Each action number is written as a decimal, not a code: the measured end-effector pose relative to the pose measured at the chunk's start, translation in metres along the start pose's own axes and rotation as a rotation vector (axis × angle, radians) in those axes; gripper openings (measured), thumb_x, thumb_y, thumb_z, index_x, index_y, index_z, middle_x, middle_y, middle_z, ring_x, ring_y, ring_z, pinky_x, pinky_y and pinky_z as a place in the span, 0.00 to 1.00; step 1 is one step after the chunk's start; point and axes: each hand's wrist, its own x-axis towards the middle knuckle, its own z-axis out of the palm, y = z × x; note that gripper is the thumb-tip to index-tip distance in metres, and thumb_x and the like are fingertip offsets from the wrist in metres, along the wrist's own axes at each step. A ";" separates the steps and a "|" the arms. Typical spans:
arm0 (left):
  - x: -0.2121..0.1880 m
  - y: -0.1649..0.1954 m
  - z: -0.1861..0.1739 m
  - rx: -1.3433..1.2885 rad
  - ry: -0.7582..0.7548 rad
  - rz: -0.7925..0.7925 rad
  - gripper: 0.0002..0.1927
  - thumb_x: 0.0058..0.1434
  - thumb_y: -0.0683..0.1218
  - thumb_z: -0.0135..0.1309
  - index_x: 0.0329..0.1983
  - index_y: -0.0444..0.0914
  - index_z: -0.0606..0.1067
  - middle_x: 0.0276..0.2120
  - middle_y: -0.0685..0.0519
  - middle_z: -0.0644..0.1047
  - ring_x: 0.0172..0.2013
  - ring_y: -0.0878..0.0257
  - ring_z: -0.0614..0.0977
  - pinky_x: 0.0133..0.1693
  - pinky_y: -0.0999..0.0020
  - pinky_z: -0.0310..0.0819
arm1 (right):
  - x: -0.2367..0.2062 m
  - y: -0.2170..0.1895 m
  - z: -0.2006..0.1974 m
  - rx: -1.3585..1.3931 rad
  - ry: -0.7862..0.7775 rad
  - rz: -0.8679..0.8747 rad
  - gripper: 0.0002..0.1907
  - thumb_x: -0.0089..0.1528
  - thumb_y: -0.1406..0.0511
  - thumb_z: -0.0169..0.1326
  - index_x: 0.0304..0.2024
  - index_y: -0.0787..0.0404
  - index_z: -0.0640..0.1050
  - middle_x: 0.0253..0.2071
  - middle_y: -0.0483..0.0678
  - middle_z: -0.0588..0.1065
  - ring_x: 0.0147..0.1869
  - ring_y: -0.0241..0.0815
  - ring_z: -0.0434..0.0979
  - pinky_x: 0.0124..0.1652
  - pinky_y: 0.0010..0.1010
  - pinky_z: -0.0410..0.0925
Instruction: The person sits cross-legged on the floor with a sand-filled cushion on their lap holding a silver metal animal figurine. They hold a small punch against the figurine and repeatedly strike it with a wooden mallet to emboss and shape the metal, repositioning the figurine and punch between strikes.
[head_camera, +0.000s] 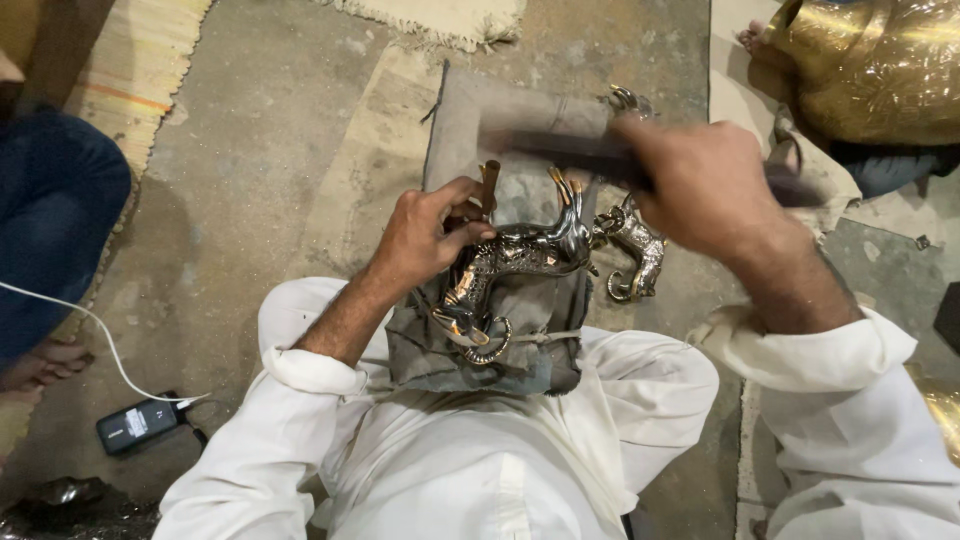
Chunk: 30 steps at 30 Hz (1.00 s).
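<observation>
1. The left hand (432, 232) is clenched around a short brown rod (489, 186), which stands nearly upright with its lower end against a shiny metal animal figure (520, 258).
2. The right hand (702, 188) is closed around the handle of a dark, blurred tool (560, 148) that reaches left across the picture, above the figure's head.
3. The figure lies on its side on a grey cloth pad (480, 110) that rests over the person's lap, its curled tail near the bottom edge of the pad and its head pointing toward the right hand.
4. A second metal animal figure (636, 250) stands just beside the first, at the right edge of the pad, below the right hand.
5. Both arms wear white sleeves (300, 375) rolled at the forearm.
6. On the concrete floor (260, 130) at lower left lies a black charger block (136, 424) with a white cable (70, 312).
7. At the left edge sits another person's leg in blue trousers (55, 215).
8. A large golden metal vessel (875, 65) fills the top right corner.
</observation>
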 end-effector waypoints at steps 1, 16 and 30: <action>-0.001 0.001 0.000 0.008 0.012 0.005 0.16 0.59 0.42 0.67 0.47 0.35 0.75 0.37 0.46 0.85 0.40 0.57 0.90 0.41 0.64 0.83 | 0.000 0.000 0.000 -0.112 -0.029 -0.039 0.23 0.58 0.67 0.59 0.57 0.57 0.74 0.32 0.51 0.79 0.34 0.50 0.81 0.37 0.45 0.71; -0.006 0.000 -0.001 -0.047 -0.018 0.091 0.20 0.60 0.43 0.67 0.53 0.33 0.74 0.38 0.45 0.85 0.40 0.56 0.89 0.40 0.65 0.83 | -0.015 0.014 0.018 -0.061 -0.029 -0.045 0.24 0.57 0.66 0.62 0.57 0.56 0.75 0.32 0.52 0.80 0.34 0.51 0.81 0.39 0.43 0.70; 0.004 0.009 -0.004 0.077 -0.132 0.178 0.16 0.58 0.41 0.67 0.48 0.38 0.76 0.34 0.47 0.84 0.34 0.53 0.88 0.33 0.60 0.79 | -0.048 0.011 0.005 -0.079 0.041 -0.019 0.16 0.62 0.68 0.59 0.53 0.57 0.76 0.37 0.51 0.81 0.37 0.48 0.82 0.40 0.40 0.71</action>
